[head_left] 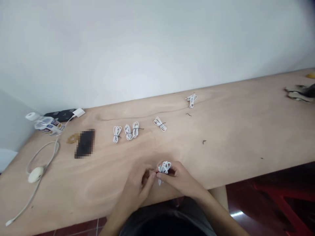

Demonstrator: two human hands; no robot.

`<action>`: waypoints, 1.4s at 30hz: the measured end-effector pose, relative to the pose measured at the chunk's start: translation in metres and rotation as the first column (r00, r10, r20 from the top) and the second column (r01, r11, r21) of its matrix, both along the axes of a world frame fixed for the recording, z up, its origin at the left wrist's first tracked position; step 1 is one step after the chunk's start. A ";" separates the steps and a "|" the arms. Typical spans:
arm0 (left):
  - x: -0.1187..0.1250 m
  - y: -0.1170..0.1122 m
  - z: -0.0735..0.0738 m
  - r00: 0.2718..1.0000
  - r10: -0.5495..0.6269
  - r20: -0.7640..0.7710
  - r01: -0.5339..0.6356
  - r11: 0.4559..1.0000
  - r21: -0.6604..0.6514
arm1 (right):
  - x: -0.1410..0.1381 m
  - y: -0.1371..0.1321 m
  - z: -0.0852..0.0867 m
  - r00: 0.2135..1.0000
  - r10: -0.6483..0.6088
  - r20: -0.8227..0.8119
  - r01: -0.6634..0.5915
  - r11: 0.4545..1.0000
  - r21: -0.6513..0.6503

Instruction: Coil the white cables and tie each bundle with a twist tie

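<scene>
Both my hands meet at the near edge of a long wooden table (221, 131). My right hand (180, 180) is closed around a coiled white cable (164, 167). My left hand (141, 185) pinches at the same bundle from the left, fingers pressed together. Farther back on the table lie several finished white cable bundles tied with dark twist ties: three side by side (126, 131), one more (160, 124) to their right, and another (191, 99) near the wall.
At the left lie a blurred dark flat object (85, 143), a plastic bottle (46, 124) on its side, a black power strip (61, 114) with a white charger, and a long white cord with a puck (35, 174). Loose twist ties (204, 141) are scattered. Dark items (301, 92) sit far right.
</scene>
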State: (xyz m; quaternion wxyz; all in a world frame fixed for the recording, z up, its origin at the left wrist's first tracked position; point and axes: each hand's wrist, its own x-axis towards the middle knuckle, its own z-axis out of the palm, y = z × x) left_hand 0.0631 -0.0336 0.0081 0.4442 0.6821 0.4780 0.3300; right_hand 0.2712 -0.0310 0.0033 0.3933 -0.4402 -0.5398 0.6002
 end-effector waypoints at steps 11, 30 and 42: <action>-0.009 0.003 -0.007 0.996 0.056 -0.063 -0.050 0.995 0.086 | 0.002 0.005 -0.006 0.974 -0.080 -0.212 0.030 0.973 -0.228; 0.015 0.006 0.011 0.725 0.545 0.422 0.244 0.370 -0.896 | 0.007 0.001 0.010 0.939 -0.335 0.075 0.271 0.858 0.437; 0.020 -0.026 0.008 0.711 0.365 0.602 0.412 0.478 -0.776 | -0.059 0.156 0.068 0.114 -0.397 0.911 -0.323 0.852 0.412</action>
